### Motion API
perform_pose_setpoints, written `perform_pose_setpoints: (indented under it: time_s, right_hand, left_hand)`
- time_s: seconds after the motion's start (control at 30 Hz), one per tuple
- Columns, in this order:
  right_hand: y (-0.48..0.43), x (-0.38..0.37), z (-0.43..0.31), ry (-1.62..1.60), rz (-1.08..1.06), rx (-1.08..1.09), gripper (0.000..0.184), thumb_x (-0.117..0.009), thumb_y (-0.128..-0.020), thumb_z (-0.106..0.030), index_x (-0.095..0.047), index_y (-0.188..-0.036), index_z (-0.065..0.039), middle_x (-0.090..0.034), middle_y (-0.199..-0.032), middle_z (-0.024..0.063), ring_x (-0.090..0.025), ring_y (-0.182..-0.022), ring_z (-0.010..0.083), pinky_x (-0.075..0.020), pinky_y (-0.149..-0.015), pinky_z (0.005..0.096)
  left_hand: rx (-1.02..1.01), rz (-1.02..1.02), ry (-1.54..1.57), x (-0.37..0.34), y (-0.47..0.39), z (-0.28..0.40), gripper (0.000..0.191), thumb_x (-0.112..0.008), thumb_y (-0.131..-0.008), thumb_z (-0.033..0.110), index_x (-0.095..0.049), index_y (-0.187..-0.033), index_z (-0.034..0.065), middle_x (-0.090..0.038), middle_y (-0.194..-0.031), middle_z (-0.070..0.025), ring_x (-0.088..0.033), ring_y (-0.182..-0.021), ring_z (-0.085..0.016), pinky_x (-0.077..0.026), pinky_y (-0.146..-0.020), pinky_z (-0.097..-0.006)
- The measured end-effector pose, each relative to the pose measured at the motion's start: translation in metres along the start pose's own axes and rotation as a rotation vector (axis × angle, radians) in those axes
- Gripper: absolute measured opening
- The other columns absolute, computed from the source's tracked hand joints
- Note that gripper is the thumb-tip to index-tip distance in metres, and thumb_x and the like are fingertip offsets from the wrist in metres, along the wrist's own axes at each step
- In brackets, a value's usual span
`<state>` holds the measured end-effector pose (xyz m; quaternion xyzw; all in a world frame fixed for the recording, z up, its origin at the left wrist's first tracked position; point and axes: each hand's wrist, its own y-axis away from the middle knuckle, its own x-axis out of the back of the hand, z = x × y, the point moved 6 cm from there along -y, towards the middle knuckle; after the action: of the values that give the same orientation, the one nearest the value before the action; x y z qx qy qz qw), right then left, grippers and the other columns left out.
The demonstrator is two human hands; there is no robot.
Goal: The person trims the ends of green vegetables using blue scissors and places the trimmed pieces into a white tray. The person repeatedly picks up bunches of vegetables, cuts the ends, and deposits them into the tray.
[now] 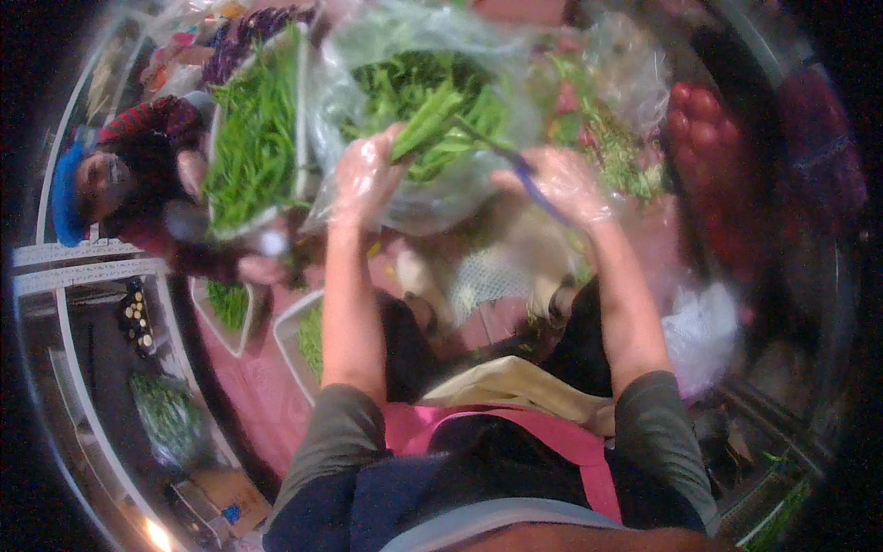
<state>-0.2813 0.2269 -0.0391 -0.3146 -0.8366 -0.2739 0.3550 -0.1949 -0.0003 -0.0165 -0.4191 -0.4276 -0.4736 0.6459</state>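
Note:
Both of my hands wear clear plastic gloves and are raised over a large clear plastic bag (pixel 324 131) holding leafy green vegetables (pixel 421 76). Between thumb and fingers, my left hand (pixel 368 169) grips a small bunch of long green leaves (pixel 428 121). My right hand (pixel 559 181) is closed on a slim dark tool with a blue handle (pixel 534 186), perhaps a knife or scissors; blur leaves its kind unclear. The tool's dark end reaches toward the leaves, and I cannot tell whether it touches them.
A co-worker in a blue head covering (pixel 65 196) sits at the left beside a white crate (pixel 301 110) of long greens. Lower left are smaller white baskets (pixel 241 338) of greens. Cut trimmings (pixel 621 155) and a red net sack (pixel 703 124) lie at the right, above a white plastic bag (pixel 700 338).

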Motion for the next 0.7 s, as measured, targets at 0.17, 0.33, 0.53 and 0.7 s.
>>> perform_pose_setpoints:
  time_s: [0.17, 0.33, 0.53, 0.7]
  right_hand:
    - [0.0, 0.004, -0.005, 0.021, 0.062, 0.042, 0.053, -0.062, -0.076, -0.059, -0.066, -0.081, -0.006, -0.063, -0.08, 0.0199, -0.06, -0.078, 0.038, -0.0446, -0.069, 0.0461]
    - [0.0, 0.008, -0.007, 0.077, 0.137, 0.104, 0.051, -0.062, -0.076, -0.058, -0.064, -0.077, -0.007, -0.063, -0.077, 0.019, -0.059, -0.074, 0.0385, -0.0445, -0.067, 0.0467]
    - [0.002, 0.009, -0.012, 0.125, 0.179, 0.141, 0.058, -0.059, -0.075, -0.064, -0.064, -0.076, -0.006, -0.064, -0.076, 0.0192, -0.062, -0.075, 0.0371, -0.0477, -0.069, 0.0467]
    - [-0.001, 0.009, -0.013, 0.102, 0.144, 0.117, 0.051, -0.062, -0.076, -0.058, -0.063, -0.077, -0.007, -0.063, -0.078, 0.0187, -0.06, -0.075, 0.0378, -0.0449, -0.067, 0.0465]
  left_hand:
    - [-0.025, 0.031, 0.002, 0.002, 0.002, 0.002, 0.039, -0.067, -0.078, 0.021, -0.058, -0.115, 0.0106, -0.064, -0.092, -0.0183, -0.06, -0.088, -0.037, -0.046, -0.075, -0.0461]
    - [0.014, -0.037, 0.115, -0.005, -0.002, -0.002, 0.035, -0.066, -0.079, 0.021, -0.059, -0.111, 0.0109, -0.064, -0.091, -0.0189, -0.06, -0.086, -0.037, -0.046, -0.074, -0.0465]
    - [0.024, -0.035, 0.114, -0.006, -0.004, -0.005, 0.034, -0.067, -0.079, 0.022, -0.06, -0.111, 0.0117, -0.064, -0.087, -0.0188, -0.061, -0.082, -0.037, -0.047, -0.071, -0.0464]
    - [-0.009, -0.054, -0.008, -0.012, -0.005, 0.001, 0.035, -0.068, -0.078, 0.024, -0.06, -0.11, 0.0137, -0.064, -0.085, -0.0166, -0.062, -0.08, -0.035, -0.048, -0.07, -0.0455]
